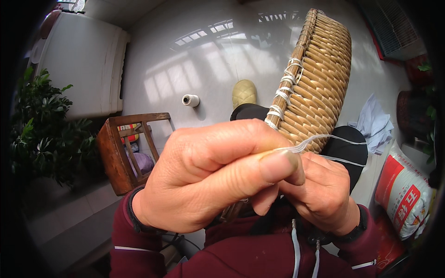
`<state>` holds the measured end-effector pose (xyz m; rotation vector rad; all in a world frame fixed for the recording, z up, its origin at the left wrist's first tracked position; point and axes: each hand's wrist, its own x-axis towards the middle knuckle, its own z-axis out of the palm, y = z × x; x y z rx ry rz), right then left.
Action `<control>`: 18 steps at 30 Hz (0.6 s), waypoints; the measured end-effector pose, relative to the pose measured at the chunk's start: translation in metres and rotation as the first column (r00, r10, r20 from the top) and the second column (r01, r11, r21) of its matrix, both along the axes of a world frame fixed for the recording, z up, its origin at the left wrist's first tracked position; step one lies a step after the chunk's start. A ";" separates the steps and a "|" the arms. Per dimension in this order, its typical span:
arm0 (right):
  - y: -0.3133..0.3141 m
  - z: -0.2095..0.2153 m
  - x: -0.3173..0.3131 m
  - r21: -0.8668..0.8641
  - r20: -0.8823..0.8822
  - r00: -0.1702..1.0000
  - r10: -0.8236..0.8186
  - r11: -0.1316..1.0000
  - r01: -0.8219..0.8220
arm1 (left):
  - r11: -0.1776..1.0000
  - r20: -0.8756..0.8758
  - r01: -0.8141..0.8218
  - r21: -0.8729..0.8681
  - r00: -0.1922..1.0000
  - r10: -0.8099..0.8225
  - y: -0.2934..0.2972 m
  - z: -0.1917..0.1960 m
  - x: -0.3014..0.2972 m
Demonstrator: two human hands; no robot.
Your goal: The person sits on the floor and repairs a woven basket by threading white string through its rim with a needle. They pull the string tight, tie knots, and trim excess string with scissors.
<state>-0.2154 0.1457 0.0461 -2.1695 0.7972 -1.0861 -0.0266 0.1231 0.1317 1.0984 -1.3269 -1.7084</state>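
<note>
Close in front, my left hand (218, 176) is closed in a pinch, with several strands of white thread (303, 144) coming out between thumb and forefinger. My right hand (322, 190) is just behind and right of it, fingers curled; what they grip is hidden. A woven straw basket (320, 74) leans across my lap, running from behind my hands to the upper right. White thread is wound around its stick-like rim (295, 65) in several places. Loose thread trails right over my dark-clad knee (350, 143).
A white thread spool (190, 100) stands on the grey floor. At the left are a wooden stool (116, 153), a leafy plant (46, 111) and a white cabinet-like box (81, 65). On the right lie a pale cloth (373, 123) and a red-and-white sack (401, 194).
</note>
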 end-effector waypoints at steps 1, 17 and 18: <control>0.000 -0.002 0.003 -0.014 0.029 1.000 -0.008 1.000 0.009 | 1.000 0.000 0.009 0.004 1.000 -0.009 0.000 0.000 0.000; 0.000 0.018 0.008 0.014 -0.019 1.000 -0.024 1.000 0.025 | 0.999 0.007 0.034 -0.025 0.999 -0.033 -0.001 0.002 0.001; 0.000 0.017 0.006 -0.039 -0.043 0.999 -0.016 0.999 0.015 | 1.000 -0.002 0.027 0.000 1.000 -0.027 -0.001 0.002 0.001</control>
